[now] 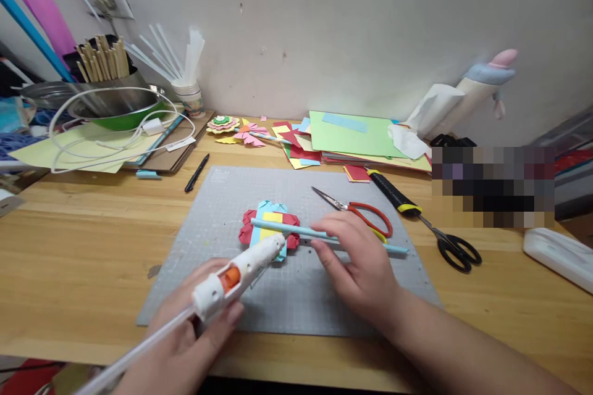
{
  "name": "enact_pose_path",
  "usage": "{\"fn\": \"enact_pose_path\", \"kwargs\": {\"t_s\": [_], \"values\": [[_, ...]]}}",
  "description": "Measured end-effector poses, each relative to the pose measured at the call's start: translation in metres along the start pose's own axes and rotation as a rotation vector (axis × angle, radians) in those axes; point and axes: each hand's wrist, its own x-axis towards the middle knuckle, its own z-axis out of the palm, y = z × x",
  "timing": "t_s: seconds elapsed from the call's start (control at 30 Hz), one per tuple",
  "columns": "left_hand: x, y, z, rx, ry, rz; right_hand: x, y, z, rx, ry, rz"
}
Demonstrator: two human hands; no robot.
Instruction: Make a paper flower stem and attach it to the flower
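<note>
My left hand (199, 315) is wrapped round a white hot glue gun (248, 268) with an orange part in its body and a long glue stick running out of its back. Its nozzle points at a folded paper flower (291, 221) in red, light blue and yellow, lying on the grey cutting mat (185, 287). A thin light blue paper stick (296, 230) lies across the flower. My right hand (359, 256) pinches that stick to the right of the flower. The nozzle tip is close to the stick; whether they touch I cannot tell.
Red-handled scissors (370, 215) lie behind my right hand. Right of the mat are black scissors (458, 252) and a black-yellow cutter (393, 191). A black pen (197, 173) lies at left. Coloured paper (356, 136) and finished paper flowers (250, 134) rest along the wall.
</note>
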Motion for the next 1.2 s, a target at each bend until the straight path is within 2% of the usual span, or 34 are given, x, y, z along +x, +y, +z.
{"fn": "enact_pose_path", "kwargs": {"t_s": [0.1, 0.2, 0.27, 0.37, 0.43, 0.53, 0.63, 1.07, 1.2], "values": [[0.001, 0.004, -0.001, -0.068, -0.039, -0.030, -0.001, -0.009, -0.002, 0.152, -0.042, -0.031], [0.011, 0.009, -0.005, -0.003, 0.035, 0.032, -0.002, -0.017, 0.001, 0.347, -0.219, 0.027], [0.019, 0.011, -0.004, 0.083, 0.099, 0.151, -0.005, -0.023, 0.006, 0.629, -0.413, 0.195], [0.028, 0.011, 0.003, 0.177, 0.199, 0.274, -0.014, -0.034, 0.015, 1.251, -0.711, 0.612], [0.031, 0.011, 0.010, 0.212, 0.243, 0.301, -0.019, -0.040, 0.020, 1.485, -0.788, 0.815], [0.033, 0.010, 0.019, 0.220, 0.271, 0.306, -0.022, -0.044, 0.023, 1.540, -0.778, 0.976], [0.034, 0.011, 0.023, 0.213, 0.291, 0.299, -0.020, -0.043, 0.023, 1.575, -0.733, 1.049], [0.033, 0.014, 0.028, 0.160, 0.311, 0.324, -0.017, -0.039, 0.023, 1.643, -0.670, 1.003], [0.030, 0.014, 0.028, 0.173, 0.311, 0.342, -0.021, -0.041, 0.022, 1.608, -0.741, 1.042]]}}
